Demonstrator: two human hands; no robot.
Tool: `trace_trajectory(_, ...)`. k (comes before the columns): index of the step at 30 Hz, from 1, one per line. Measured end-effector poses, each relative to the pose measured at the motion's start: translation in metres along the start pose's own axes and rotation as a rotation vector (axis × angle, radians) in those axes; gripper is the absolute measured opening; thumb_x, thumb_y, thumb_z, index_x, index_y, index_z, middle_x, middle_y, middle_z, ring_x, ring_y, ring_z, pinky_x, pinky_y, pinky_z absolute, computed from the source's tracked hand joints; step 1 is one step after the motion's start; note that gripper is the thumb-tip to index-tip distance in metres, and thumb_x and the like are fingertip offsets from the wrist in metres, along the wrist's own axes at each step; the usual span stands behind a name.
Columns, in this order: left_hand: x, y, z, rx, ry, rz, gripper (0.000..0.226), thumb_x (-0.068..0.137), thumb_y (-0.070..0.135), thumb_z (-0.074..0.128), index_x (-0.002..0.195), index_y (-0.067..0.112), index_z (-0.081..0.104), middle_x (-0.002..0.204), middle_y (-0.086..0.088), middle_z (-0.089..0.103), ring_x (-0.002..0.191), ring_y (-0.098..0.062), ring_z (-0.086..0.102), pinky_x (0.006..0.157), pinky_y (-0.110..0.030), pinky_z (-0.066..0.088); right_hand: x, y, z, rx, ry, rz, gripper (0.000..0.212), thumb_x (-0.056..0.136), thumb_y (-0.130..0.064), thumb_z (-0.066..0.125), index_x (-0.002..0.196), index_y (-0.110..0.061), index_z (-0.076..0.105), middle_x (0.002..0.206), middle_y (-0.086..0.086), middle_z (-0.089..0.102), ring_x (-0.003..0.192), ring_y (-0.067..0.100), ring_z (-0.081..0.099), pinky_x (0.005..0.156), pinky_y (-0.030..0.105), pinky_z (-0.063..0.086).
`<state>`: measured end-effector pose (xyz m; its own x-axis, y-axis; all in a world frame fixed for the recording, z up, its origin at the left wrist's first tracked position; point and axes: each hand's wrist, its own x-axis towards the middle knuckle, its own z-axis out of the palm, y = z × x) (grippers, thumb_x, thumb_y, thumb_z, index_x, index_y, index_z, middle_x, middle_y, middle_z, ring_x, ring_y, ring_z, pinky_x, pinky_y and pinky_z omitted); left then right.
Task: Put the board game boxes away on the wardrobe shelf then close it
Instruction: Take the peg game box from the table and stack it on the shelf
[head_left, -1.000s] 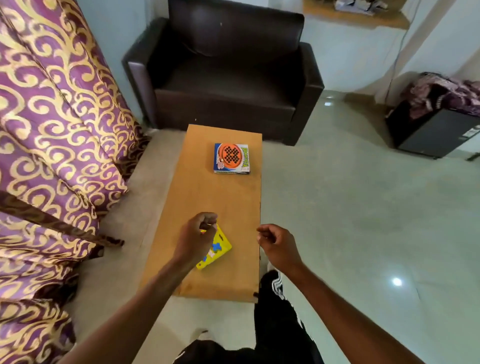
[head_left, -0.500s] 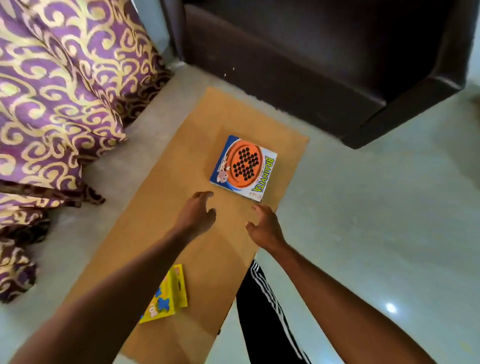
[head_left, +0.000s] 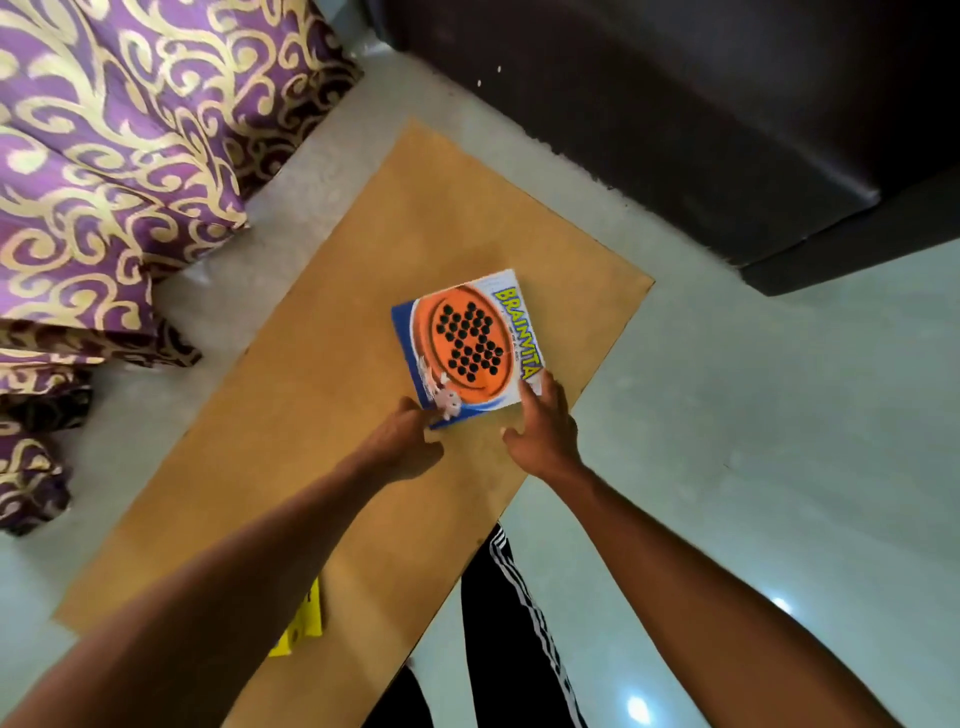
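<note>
The Brainvita box (head_left: 467, 345), blue and white with an orange peg board printed on it, lies on the far half of the low wooden table (head_left: 322, 374). My left hand (head_left: 410, 441) has its fingers curled at the box's near left corner. At the near right corner my right hand (head_left: 545, 423) lays its fingers over the box, with the thumb by the near edge. A yellow game box (head_left: 301, 623) sits near the table's front edge, mostly hidden behind my left forearm. No wardrobe is in view.
A dark sofa (head_left: 701, 130) stands just beyond the table's far end. Purple and gold patterned fabric (head_left: 114, 156) fills the left side. Pale tiled floor (head_left: 753, 415) lies to the right. My leg in black striped trousers (head_left: 509, 623) is against the table's right edge.
I leaned forward over the table. Both hands left the yellow box, reached across the table and took hold of the Brainvita box's near corners.
</note>
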<state>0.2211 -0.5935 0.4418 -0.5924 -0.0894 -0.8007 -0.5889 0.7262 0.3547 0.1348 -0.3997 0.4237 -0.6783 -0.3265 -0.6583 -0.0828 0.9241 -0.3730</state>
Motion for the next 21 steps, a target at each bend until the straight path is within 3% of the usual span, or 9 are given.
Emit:
trace_trajectory(2, -0.005, 0.0, 0.007, -0.058, 0.017, 0.019, 0.049, 0.085, 0.022, 0.064, 0.134, 0.026, 0.058, 0.129, -0.008, 0.049, 0.12, -0.027, 0.054, 0.102, -0.037, 0.046, 0.002, 0.003, -0.007, 0.022, 0.053, 0.037, 0.079, 0.083, -0.026, 0.063, 0.15, -0.023, 0.021, 0.163, 0.006, -0.002, 0.15, 0.027, 0.001, 0.114, 0.05, 0.028)
trace_trajectory(5, 0.002, 0.009, -0.002, -0.132, 0.415, -0.016, 0.053, 0.081, 0.016, 0.062, 0.133, 0.022, 0.056, 0.133, -0.012, 0.05, 0.121, -0.032, 0.052, 0.094, -0.044, 0.051, 0.006, 0.004, -0.009, 0.109, 0.1, 0.065, 0.075, 0.085, -0.022, 0.063, 0.149, -0.019, 0.024, 0.159, 0.01, 0.014, 0.146, 0.03, 0.016, 0.11, 0.049, 0.034)
trace_trajectory(7, 0.013, 0.019, -0.022, -0.167, 0.577, -0.079, 0.064, 0.081, 0.021, 0.063, 0.142, 0.02, 0.043, 0.145, -0.018, 0.038, 0.13, -0.039, 0.042, 0.099, -0.05, 0.048, 0.012, 0.006, -0.006, 0.256, 0.067, 0.077, 0.073, 0.086, -0.02, 0.064, 0.149, -0.018, 0.025, 0.152, 0.009, 0.032, 0.14, 0.027, 0.033, 0.103, 0.043, 0.043)
trace_trajectory(9, 0.032, 0.023, -0.041, -0.216, 0.492, -0.151, 0.081, 0.08, 0.026, 0.067, 0.15, 0.018, 0.025, 0.155, -0.018, 0.024, 0.139, -0.04, 0.03, 0.105, -0.055, 0.041, 0.019, 0.007, -0.003, 0.396, 0.034, 0.081, 0.072, 0.087, -0.023, 0.068, 0.146, -0.021, 0.028, 0.145, 0.005, 0.044, 0.133, 0.022, 0.046, 0.087, 0.034, 0.054)
trace_trajectory(12, 0.054, 0.022, -0.06, -0.466, 0.279, -0.197, 0.085, 0.064, 0.025, 0.071, 0.138, 0.018, 0.031, 0.134, -0.013, 0.046, 0.125, -0.036, 0.049, 0.09, -0.05, 0.056, 0.03, 0.004, -0.002, 0.577, 0.027, 0.108, 0.067, 0.084, -0.024, 0.073, 0.14, -0.023, 0.037, 0.135, 0.0, 0.053, 0.12, 0.015, 0.057, 0.06, 0.016, 0.055)
trace_trajectory(14, 0.054, 0.022, -0.058, -0.522, 0.259, -0.214, 0.074, 0.066, 0.021, 0.071, 0.132, 0.015, 0.037, 0.119, -0.005, 0.043, 0.114, -0.027, 0.05, 0.091, -0.043, 0.055, 0.037, 0.0, -0.006, 0.68, 0.052, 0.125, 0.061, 0.082, -0.023, 0.075, 0.135, -0.023, 0.045, 0.129, 0.0, 0.056, 0.112, 0.014, 0.061, 0.059, 0.014, 0.053)
trace_trajectory(17, 0.049, 0.01, -0.037, -0.72, 0.167, -0.246, 0.074, 0.067, 0.022, 0.074, 0.134, 0.025, 0.042, 0.122, -0.004, 0.042, 0.121, -0.025, 0.044, 0.106, -0.045, 0.043, 0.048, -0.002, -0.015, 0.666, 0.078, 0.139, 0.056, 0.078, -0.022, 0.076, 0.129, -0.022, 0.053, 0.122, 0.001, 0.053, 0.101, 0.016, 0.063, 0.061, 0.015, 0.052)
trace_trajectory(19, 0.066, -0.022, -0.006, -0.874, 0.142, -0.252, 0.079, 0.057, 0.033, 0.076, 0.129, 0.04, 0.045, 0.128, -0.006, 0.05, 0.122, -0.031, 0.052, 0.103, -0.054, 0.046, 0.052, 0.0, -0.019, 0.626, 0.052, 0.159, 0.056, 0.074, -0.023, 0.079, 0.125, -0.022, 0.057, 0.12, 0.003, 0.056, 0.094, 0.018, 0.067, 0.056, 0.017, 0.054)
trace_trajectory(21, 0.062, -0.036, 0.01, -0.98, 0.135, -0.26, 0.077, 0.056, 0.034, 0.076, 0.127, 0.041, 0.047, 0.13, -0.008, 0.052, 0.118, -0.033, 0.056, 0.097, -0.054, 0.052, 0.05, 0.0, -0.02, 0.593, 0.014, 0.158, 0.056, 0.072, -0.024, 0.08, 0.124, -0.022, 0.058, 0.119, 0.003, 0.06, 0.091, 0.019, 0.069, 0.052, 0.017, 0.053)
